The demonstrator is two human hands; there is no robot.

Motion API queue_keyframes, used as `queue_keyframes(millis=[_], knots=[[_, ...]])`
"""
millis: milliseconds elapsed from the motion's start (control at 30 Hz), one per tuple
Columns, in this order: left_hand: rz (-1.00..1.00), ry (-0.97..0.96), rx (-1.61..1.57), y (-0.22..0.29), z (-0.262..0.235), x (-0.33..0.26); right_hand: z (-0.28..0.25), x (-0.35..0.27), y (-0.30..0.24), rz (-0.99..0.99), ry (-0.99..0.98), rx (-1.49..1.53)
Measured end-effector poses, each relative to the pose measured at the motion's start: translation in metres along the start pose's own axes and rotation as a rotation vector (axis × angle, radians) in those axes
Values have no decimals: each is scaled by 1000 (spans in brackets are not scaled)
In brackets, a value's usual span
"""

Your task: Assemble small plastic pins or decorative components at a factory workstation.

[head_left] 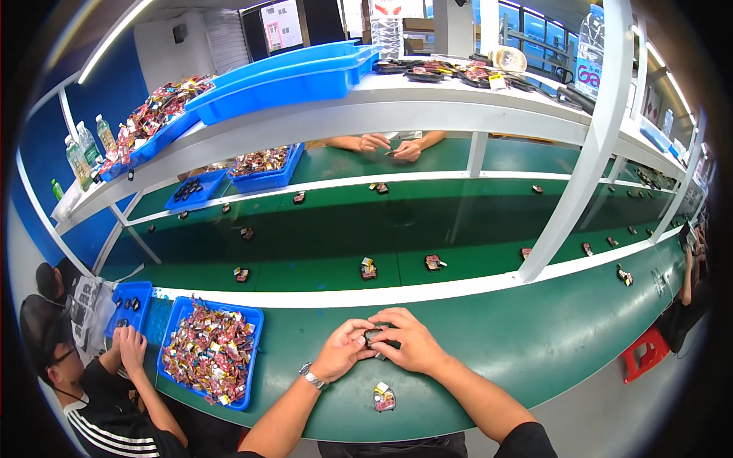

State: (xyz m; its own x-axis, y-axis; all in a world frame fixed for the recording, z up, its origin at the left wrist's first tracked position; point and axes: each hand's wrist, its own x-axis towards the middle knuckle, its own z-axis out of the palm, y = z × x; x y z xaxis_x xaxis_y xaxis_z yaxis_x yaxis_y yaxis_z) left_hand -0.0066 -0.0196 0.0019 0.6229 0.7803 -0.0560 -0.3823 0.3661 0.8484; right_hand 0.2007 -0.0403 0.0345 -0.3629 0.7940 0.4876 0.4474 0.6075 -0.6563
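Both hands, left hand (343,349) and right hand (411,341), pinch one small dark part (373,335) together over the green desk (534,336) (a little packet (383,397) lies just below).

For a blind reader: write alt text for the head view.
Left hand and right hand together hold a small dark part over a green workbench; a blue tray of red packets sits left.
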Motion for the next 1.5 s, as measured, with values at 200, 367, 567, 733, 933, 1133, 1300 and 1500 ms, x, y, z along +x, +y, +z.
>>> queue_keyframes(millis=[200,367,567,733,933,1133,1300,1500], knots=[[-7,-3,-22,-1,-5,1,10,0,-3,55,108,22],[-4,7,-18,-1,-6,2,17,-2,2,61,116,30],[-14,11,-35,1,-3,0,17,-3,0,78,116,98],[-11,18,-44,-1,-5,0,22,-4,-3,61,153,34],[43,33,-33,-9,-8,2,25,-4,-6,23,187,2],[88,12,-96,-6,-9,2,17,2,-13,-96,168,-96],[101,-4,-102,-8,-7,3,21,-3,-10,-24,217,-45],[104,-7,-94,-9,-8,3,25,-3,-10,15,259,-13]])
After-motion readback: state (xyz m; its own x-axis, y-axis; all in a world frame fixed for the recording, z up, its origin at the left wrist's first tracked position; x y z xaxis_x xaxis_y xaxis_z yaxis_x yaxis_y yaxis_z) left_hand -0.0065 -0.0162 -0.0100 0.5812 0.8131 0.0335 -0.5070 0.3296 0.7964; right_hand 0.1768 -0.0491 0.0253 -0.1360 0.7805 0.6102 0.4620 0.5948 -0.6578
